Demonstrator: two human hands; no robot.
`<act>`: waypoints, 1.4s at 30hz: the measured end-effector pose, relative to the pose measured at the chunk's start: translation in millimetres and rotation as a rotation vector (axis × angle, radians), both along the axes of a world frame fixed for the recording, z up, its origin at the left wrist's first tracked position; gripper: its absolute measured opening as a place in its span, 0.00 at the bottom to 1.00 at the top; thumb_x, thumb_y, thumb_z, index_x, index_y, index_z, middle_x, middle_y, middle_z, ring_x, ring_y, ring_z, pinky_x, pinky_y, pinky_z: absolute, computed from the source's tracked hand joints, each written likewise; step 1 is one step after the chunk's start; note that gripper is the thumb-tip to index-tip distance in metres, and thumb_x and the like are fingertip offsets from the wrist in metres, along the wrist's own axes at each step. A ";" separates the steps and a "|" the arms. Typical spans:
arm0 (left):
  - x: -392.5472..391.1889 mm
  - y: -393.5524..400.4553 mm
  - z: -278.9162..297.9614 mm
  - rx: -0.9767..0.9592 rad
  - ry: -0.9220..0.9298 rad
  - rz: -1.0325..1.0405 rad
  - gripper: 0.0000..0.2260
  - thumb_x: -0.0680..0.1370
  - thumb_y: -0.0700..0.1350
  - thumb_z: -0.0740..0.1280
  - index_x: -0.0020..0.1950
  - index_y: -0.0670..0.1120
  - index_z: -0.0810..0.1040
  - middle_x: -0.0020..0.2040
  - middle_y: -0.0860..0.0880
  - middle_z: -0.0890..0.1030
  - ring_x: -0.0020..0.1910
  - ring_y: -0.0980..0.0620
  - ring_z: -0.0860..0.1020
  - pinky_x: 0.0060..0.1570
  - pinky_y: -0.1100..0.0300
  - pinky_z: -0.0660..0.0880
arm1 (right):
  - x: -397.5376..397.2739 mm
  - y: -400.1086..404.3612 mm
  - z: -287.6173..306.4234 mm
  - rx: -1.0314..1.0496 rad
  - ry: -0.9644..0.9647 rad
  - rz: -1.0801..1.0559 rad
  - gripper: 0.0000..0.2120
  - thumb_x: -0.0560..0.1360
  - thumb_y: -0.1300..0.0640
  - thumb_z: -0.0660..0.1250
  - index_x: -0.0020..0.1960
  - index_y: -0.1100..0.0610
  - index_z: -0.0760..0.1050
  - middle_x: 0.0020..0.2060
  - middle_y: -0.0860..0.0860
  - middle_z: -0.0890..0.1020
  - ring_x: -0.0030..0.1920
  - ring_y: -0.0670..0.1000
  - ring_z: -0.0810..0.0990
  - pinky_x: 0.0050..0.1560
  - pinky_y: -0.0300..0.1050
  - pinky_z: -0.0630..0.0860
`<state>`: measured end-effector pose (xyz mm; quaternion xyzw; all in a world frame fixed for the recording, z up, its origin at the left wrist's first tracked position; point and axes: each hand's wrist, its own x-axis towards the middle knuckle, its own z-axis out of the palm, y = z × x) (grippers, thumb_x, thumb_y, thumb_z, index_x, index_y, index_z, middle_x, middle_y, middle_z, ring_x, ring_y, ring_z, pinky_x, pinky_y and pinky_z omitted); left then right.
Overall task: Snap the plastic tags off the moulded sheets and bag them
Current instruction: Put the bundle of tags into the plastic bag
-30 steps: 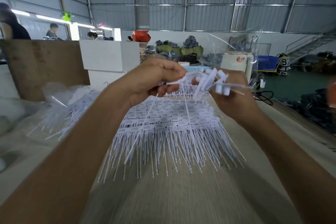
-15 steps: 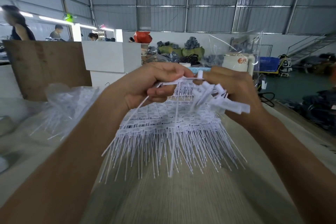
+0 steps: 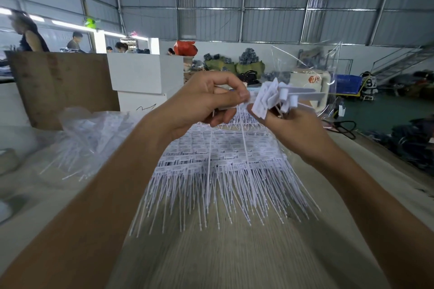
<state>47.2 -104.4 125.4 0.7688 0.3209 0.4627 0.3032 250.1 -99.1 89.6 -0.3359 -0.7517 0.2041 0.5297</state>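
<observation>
Nearest to me the table (image 3: 223, 260) is a pale, matte surface with a fine lengthwise grain. On it lies the pile of moulded sheets (image 3: 220, 169): thin white plastic, rows of small flat rectangular labels with dark print, and from them a dense fringe of stiff, needle-thin tails fanning toward me, each ending in a tiny knob.

Above the pile I hold both hands up, close together. My left hand (image 3: 206, 101) is curled, thumb and forefinger pinching a narrow white strip of one sheet, and two long thin tails hang straight down from it over the pile. My right hand (image 3: 293, 129) grips a bunch of snapped-off tags (image 3: 279, 98): flat, smooth white tabs and short round barrels jutting out at mixed angles, with two longer flat bars pointing right.

To the left on the table sits a crumpled clear plastic bag (image 3: 94, 134), glossy and wrinkled, with white tags inside. Behind it stands a brown board (image 3: 63, 87), then stacked white boxes (image 3: 145, 77). Beyond my right hand another clear film bag (image 3: 328, 61) stands upright. Far back are corrugated metal walls (image 3: 270, 2).
</observation>
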 end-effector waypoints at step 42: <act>4.4 -5.3 6.8 -0.003 0.231 0.030 0.04 0.80 0.35 0.68 0.53 0.41 0.81 0.49 0.43 0.82 0.43 0.47 0.84 0.41 0.58 0.80 | 9.0 16.8 -2.9 -0.517 0.218 0.381 0.18 0.84 0.49 0.61 0.36 0.50 0.72 0.27 0.47 0.59 0.25 0.45 0.54 0.21 0.36 0.56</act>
